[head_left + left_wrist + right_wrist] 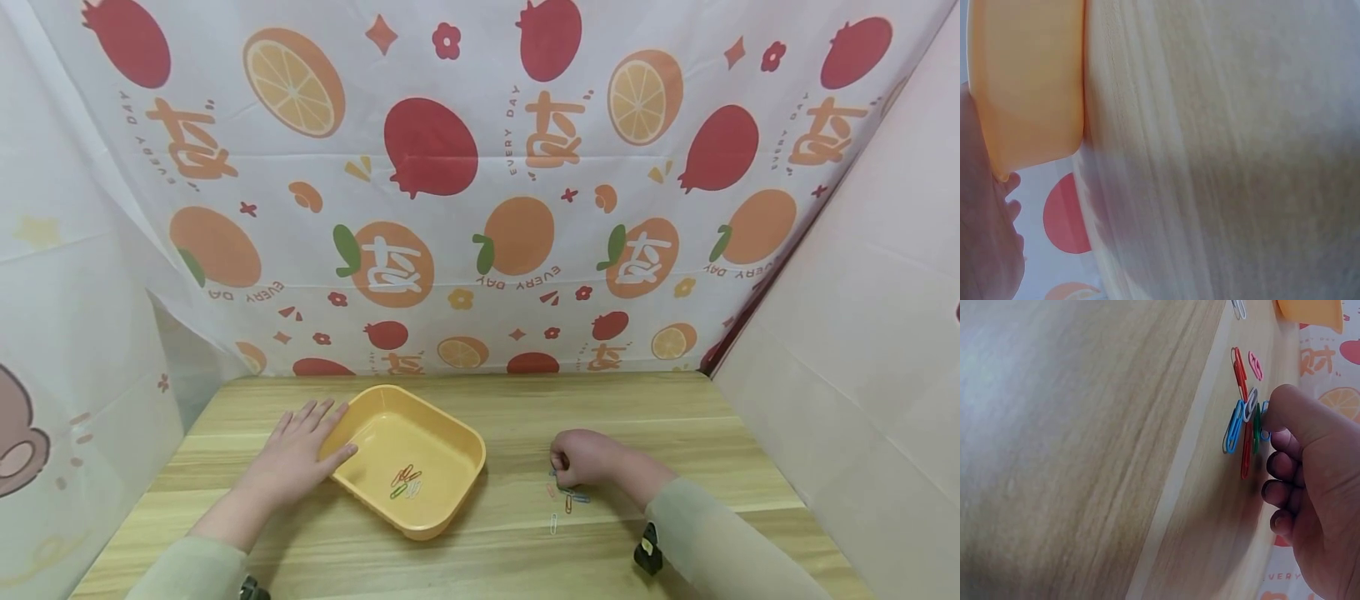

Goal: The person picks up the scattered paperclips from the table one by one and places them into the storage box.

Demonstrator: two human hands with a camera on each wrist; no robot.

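My left hand (292,458) lies with straight, spread fingers over the left rim of a yellow plastic tray (457,425); the thumb reaches over the edge. In the left wrist view the hand (985,231) touches the outside of the tray (1029,81). Several paper clips (405,479), red, green and white, lie in the tray. My right hand (588,458), fingers curled, pinches a blue paper clip (1265,412) between thumb and forefinger at the table. Beside it sits a loose group of paper clips: a blue one (1233,428), red ones (1239,372), a green one (1257,428) and a white one (1250,404).
A pink paper clip (1255,365) and a separate white paper clip (553,523) lie near the group on the wooden table (517,567). A fruit-printed curtain (480,325) hangs behind the table, and pale cloth stands on both sides.
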